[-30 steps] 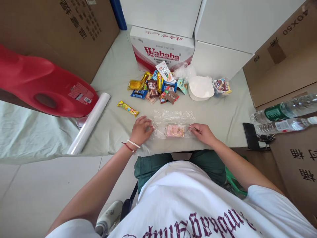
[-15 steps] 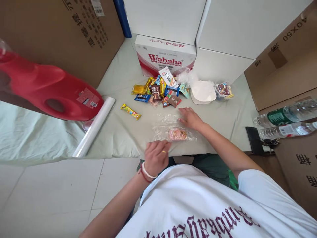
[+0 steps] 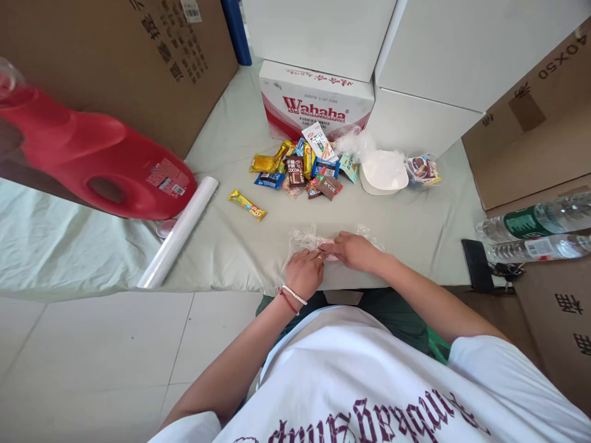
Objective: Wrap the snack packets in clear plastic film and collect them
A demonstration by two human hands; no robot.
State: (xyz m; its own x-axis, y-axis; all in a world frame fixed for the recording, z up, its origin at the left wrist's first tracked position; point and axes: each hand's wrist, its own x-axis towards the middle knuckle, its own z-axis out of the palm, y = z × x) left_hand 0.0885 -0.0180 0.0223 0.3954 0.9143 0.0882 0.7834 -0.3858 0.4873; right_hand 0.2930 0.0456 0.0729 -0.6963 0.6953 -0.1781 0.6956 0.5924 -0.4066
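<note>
The bare, gold-ringed left hand (image 3: pixel 305 274) and the bare right hand (image 3: pixel 356 251) are held close together, backs turned upward, fingers (image 3: pixel 330 248) bent; both bare forearms (image 3: pixel 244 351) are angled inward.

Pink packet (image 3: pixel 331 256), transparent film (image 3: pixel 300 238)

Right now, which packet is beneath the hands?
The pink packet, partly covered, amid clear film; the yellow bar and heaped packets lie farther back, untouched.

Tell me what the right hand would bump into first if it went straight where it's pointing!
Probably the left hand: the right hand points across at its fingers, very close, over the pink packet. Whether they already touch is hard to tell.
</note>
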